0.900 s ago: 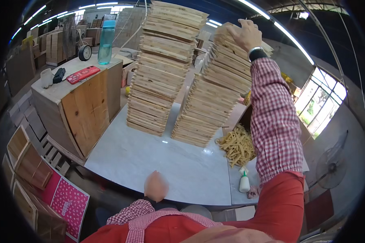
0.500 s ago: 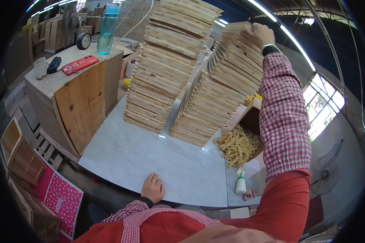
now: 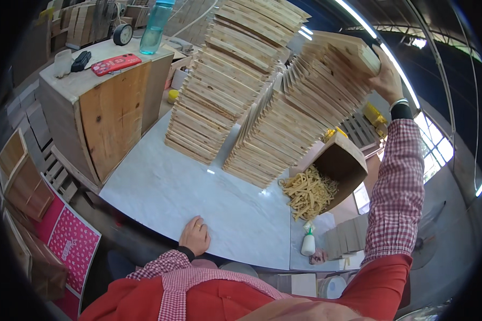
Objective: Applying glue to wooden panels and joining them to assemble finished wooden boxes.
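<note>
Two tall stacks of thin, pale wooden boards stand side by side on a grey-white tabletop (image 3: pixel 198 198). The left stack (image 3: pixel 219 80) is the more upright. The right stack (image 3: pixel 284 128) leans to the right, its boards fanned at staggered angles. At its upper right end, my right hand (image 3: pixel 386 75) is closed around the edge of the top wooden boards (image 3: pixel 353 48); some of its fingers are hidden behind them. My left hand (image 3: pixel 195 235) rests on the table's near edge, fingers lying on the surface with nothing in them.
Right of the stacks, a tipped cardboard box (image 3: pixel 345 171) spills yellowish strips (image 3: pixel 308 190). A white glue bottle (image 3: pixel 308 243) stands nearer, beside small grey blocks (image 3: pixel 345 238). On a wooden cabinet (image 3: pixel 112 117) at the left are a teal bottle (image 3: pixel 154 32), a red phone (image 3: pixel 115 64) and a round clock (image 3: pixel 123 34).
My right hand has moved right and slightly down, from above the right stack to its outer edge. The top boards there have shifted right. My left hand stays on the table.
</note>
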{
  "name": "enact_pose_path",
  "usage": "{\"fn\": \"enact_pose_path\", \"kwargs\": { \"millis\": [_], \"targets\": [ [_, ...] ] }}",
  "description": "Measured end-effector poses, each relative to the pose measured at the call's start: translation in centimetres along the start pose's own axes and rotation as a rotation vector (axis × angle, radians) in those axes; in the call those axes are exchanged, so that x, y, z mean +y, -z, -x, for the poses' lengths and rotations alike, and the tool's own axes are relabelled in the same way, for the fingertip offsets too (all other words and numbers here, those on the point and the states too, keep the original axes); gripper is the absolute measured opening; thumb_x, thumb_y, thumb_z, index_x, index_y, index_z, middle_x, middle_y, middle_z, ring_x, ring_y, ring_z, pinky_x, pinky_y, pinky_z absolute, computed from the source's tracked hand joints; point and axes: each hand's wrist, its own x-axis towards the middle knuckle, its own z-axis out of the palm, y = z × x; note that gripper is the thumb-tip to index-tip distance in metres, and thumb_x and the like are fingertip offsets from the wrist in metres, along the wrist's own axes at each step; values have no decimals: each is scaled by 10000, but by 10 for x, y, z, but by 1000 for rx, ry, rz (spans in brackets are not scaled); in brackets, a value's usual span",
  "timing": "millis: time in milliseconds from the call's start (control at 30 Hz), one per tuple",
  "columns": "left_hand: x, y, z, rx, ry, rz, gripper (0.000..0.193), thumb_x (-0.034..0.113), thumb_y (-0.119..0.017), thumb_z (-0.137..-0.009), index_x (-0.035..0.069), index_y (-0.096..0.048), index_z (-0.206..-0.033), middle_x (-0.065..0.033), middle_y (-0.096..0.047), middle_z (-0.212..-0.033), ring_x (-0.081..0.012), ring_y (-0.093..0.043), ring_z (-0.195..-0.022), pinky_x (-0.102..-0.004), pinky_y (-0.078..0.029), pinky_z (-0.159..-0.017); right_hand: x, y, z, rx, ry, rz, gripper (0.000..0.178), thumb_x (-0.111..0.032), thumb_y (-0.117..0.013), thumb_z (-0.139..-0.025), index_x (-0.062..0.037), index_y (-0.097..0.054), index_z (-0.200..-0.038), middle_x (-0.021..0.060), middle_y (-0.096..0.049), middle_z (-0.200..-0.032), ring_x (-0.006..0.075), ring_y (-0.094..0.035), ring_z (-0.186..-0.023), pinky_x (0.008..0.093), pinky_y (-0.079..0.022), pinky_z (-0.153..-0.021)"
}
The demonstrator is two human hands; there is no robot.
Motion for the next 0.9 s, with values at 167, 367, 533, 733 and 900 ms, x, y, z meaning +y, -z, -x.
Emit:
{"fn": "enact_pose_path", "kwargs": {
  "millis": [167,367,533,733,900],
  "targets": [
    [-1,-1,4,31,22,12,186,103,-610,-721,-25,-587,-855,-222,-565,-1084,-367,-494,-1126,-448,-437,-931,-12,19,18,-397,-263,83,357,-191,-717,-714,-119,-617,-1048,121,-680,-898,335,-654,-819,406,-519,-716],
    [0,1,3,8,11,29,226,122,-631,-731,-16,-611,-909,-207,-567,-1096,-373,-487,-1123,-450,-422,-945,-80,77,90,-28,-272,2,308,-96,-664,-717,-112,-620,-1021,130,-676,-972,347,-652,-834,402,-528,-735],
    [17,-9,-32,68,124,282,411,242,-685,-781,-6,-594,-1096,-210,-537,-1217,-356,-497,-1141,-407,-406,-977,-166,140,148,217,-332,-140,332,-92,-758,-722,-31,-637,-1024,130,-688,-948,217,-669,-829,341,-520,-692],
    [107,16,-94,-257,460,1483,586,439,-640,-856,17,-520,-1244,-138,-524,-1290,-252,-519,-1165,-359,-409,-990,-328,189,250,350,-1117,-416,301,-85,-686,-828,60,-613,-1081,138,-649,-976,219,-612,-814,318,-497,-744],
    [111,21,-65,-357,822,2024,676,530,-599,-858,12,-492,-1278,-138,-525,-1304,-232,-526,-1171,-382,-426,-986,-428,186,258,385,-1526,-818,288,-127,-627,-885,68,-583,-1093,125,-631,-961,206,-599,-839,307,-487,-783]
  ]
}}
